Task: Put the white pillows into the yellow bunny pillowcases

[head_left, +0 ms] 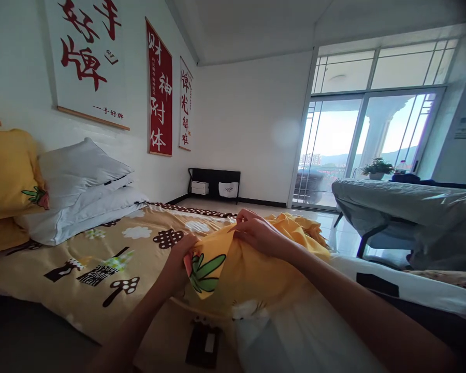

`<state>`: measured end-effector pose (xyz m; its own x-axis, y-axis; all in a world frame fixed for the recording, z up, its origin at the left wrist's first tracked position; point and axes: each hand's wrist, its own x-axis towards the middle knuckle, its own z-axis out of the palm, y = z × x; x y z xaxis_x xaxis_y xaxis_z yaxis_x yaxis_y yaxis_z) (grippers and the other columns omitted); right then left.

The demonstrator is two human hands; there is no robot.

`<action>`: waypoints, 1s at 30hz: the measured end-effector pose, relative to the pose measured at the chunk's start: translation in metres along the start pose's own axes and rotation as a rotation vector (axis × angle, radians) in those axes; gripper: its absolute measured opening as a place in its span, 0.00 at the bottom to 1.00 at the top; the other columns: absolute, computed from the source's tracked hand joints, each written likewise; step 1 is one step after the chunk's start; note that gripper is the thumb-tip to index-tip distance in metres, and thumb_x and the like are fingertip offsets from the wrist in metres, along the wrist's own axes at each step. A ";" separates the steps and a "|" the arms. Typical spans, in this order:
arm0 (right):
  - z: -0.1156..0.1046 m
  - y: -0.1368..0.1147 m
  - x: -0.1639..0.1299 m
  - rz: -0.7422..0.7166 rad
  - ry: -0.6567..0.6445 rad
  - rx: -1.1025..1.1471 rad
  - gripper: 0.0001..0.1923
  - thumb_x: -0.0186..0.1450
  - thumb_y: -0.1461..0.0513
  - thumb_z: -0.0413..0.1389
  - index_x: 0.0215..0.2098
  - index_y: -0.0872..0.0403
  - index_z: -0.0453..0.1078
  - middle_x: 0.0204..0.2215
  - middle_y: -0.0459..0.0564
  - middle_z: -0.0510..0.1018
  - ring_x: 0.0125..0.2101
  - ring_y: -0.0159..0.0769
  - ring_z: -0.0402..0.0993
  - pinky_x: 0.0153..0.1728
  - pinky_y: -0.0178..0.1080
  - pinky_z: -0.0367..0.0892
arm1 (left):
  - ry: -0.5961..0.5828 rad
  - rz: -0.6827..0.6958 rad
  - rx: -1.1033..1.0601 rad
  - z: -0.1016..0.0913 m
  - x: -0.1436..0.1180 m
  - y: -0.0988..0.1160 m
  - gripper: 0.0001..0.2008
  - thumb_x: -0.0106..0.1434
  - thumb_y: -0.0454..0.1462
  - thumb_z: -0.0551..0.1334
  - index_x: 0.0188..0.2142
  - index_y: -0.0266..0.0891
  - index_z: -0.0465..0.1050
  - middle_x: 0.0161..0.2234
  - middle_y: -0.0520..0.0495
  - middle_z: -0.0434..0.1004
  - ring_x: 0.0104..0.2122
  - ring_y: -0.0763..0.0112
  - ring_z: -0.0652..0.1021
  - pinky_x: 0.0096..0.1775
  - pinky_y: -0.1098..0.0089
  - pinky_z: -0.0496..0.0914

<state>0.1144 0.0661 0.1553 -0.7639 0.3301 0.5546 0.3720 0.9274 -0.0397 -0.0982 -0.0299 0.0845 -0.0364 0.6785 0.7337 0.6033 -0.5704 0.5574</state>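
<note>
The fingers of your left hand (pixel 179 263) are closed on the yellow cloth (pixel 274 272) (by its green leaf print), and those of your right hand (pixel 259 234) pinch its upper edge; it lies partly over the patterned bedspread (pixel 137 256), near white fabric (pixel 283 336).

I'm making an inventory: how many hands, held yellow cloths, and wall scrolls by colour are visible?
Hands: 2, left hand and right hand
Yellow cloth: 1
Red scrolls: 2, one cut off at left edge
White scrolls: 2
Total: 7
</note>
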 end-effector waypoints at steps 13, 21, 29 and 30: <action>0.008 -0.007 -0.007 0.139 0.112 -0.080 0.16 0.69 0.58 0.51 0.27 0.53 0.74 0.29 0.45 0.67 0.29 0.29 0.63 0.31 0.34 0.55 | 0.328 0.138 0.125 0.011 0.000 -0.012 0.08 0.58 0.36 0.52 0.33 0.39 0.69 0.29 0.47 0.71 0.30 0.67 0.70 0.32 0.70 0.63; 0.008 -0.012 -0.011 0.081 0.206 -0.402 0.11 0.66 0.62 0.53 0.29 0.53 0.75 0.38 0.53 0.72 0.39 0.39 0.65 0.39 0.41 0.59 | -0.128 -0.166 -0.256 0.000 0.010 -0.002 0.08 0.53 0.40 0.60 0.24 0.37 0.67 0.25 0.52 0.68 0.28 0.72 0.66 0.31 0.73 0.63; 0.014 -0.052 0.005 -0.173 0.088 0.021 0.12 0.65 0.66 0.52 0.44 0.50 0.72 0.37 0.48 0.77 0.39 0.33 0.69 0.46 0.39 0.54 | -0.060 -0.118 -0.261 0.009 0.007 -0.001 0.09 0.53 0.41 0.59 0.24 0.37 0.64 0.24 0.53 0.66 0.26 0.74 0.63 0.28 0.74 0.61; 0.015 -0.052 0.008 -0.167 0.074 0.057 0.09 0.66 0.65 0.51 0.38 0.52 0.73 0.32 0.46 0.76 0.35 0.31 0.68 0.42 0.37 0.55 | -0.045 -0.102 -0.261 0.011 0.006 0.000 0.08 0.53 0.40 0.59 0.24 0.37 0.64 0.24 0.53 0.67 0.26 0.74 0.64 0.29 0.74 0.62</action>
<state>0.0811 0.0227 0.1490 -0.7709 0.1587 0.6169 0.2108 0.9775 0.0120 -0.0897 -0.0215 0.0847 -0.0477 0.7552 0.6537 0.3726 -0.5938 0.7132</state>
